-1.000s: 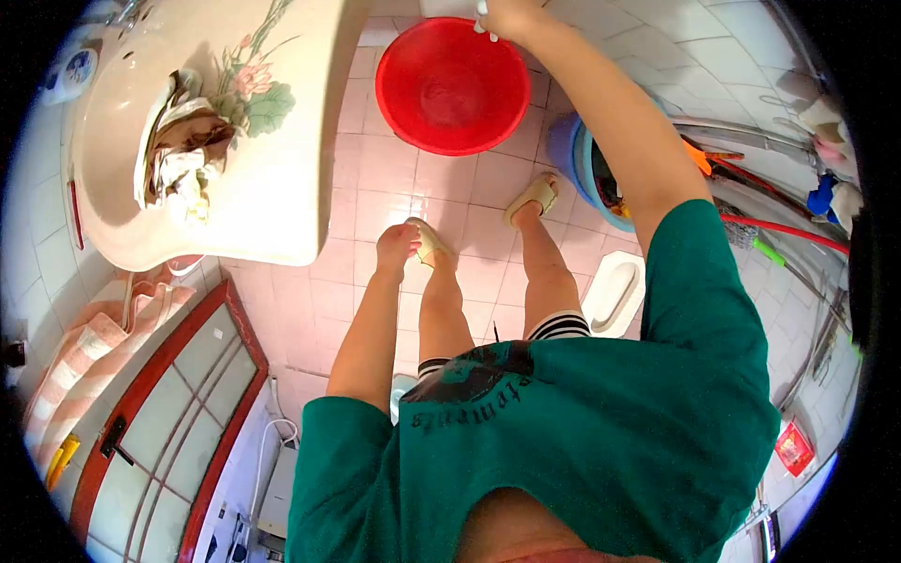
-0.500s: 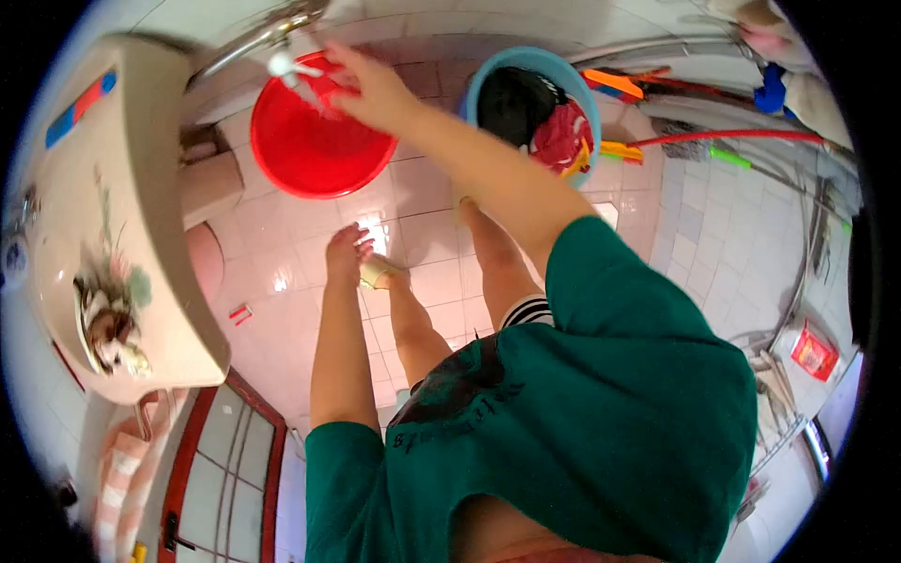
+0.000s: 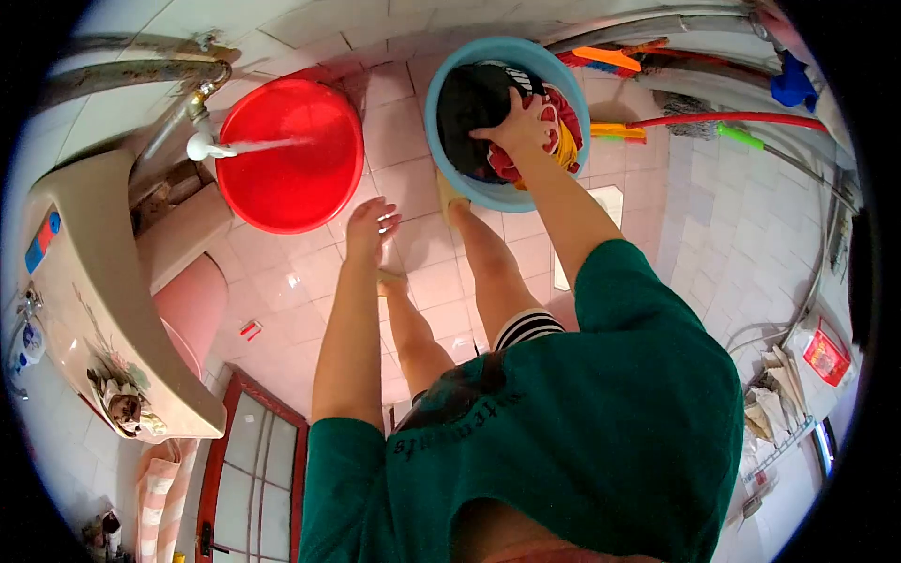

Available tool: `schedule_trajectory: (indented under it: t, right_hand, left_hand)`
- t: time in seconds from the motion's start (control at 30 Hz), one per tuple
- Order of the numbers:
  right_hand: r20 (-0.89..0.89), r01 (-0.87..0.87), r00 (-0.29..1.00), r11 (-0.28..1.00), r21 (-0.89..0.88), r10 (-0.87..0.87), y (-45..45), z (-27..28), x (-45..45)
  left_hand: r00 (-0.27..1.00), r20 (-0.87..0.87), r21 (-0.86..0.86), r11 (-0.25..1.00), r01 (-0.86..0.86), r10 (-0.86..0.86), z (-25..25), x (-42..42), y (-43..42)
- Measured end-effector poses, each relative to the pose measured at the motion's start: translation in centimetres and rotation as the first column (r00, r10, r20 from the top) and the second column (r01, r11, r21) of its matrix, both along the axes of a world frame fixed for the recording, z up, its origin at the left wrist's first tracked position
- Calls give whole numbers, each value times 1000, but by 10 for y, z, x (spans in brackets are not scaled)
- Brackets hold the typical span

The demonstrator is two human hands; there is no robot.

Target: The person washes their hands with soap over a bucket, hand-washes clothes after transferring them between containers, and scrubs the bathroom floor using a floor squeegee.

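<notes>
My right hand (image 3: pixel 518 124) rests with spread fingers on the clothes in a blue basin (image 3: pixel 436 113). Those clothes include a black garment (image 3: pixel 466 117) under my fingertips and a red and yellow one (image 3: pixel 566 141) beside my palm. Over the floor, between the two basins, hangs my left hand (image 3: pixel 373 228), its fingers apart and nothing in them. From a white tap (image 3: pixel 205 146) at the left, water runs into a red basin (image 3: pixel 291 192).
A sink counter (image 3: pixel 89 310) with a crumpled cloth (image 3: pixel 122 405) is at the left, a pink bucket (image 3: pixel 195 305) beside it. Brushes and brooms with a red handle (image 3: pixel 723 118) lie along the right wall. A door (image 3: pixel 253 469) stands at the lower left.
My right hand has moved from near the tap, over the red basin, to the clothes in the blue basin. Water now runs from the tap. The view has shifted; my left hand remains open.
</notes>
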State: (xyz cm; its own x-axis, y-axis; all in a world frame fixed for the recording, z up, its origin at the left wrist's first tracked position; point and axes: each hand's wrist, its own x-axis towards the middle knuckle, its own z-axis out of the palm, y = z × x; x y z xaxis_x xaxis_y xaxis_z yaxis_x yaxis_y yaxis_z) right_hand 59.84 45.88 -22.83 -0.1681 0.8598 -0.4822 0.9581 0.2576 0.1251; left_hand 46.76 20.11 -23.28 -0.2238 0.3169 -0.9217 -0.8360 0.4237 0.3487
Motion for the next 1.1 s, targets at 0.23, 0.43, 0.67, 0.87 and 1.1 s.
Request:
schedule_trajectory:
  t: [0.23, 0.43, 0.67, 0.87, 1.1]
  right_hand:
    - [-385, -1, 921, 987, 159, 63, 10, -22, 50]
    - [-442, -125, 883, 986, 106, 160, -17, 20, 41]
    - [-916, -317, 269, 926, 207, 297, -60, 39, -56]
    - [-959, -777, 237, 622, -90, 156, -171, -32, -143]
    - [281, -259, -133, -240, -936, -950, -163, -24, -308]
  left_hand:
    - [997, 67, 22, 999, 28, -29, 4, 27, -8]
    - [987, 4, -86, 983, -161, 162, -4, -15, -38]
    - [923, -280, -248, 909, -336, 265, -18, -63, -74]
    - [899, -200, -252, 867, -431, 389, -33, -50, -104]
    - [819, 29, -130, 815, -565, 573, -20, -13, -148]
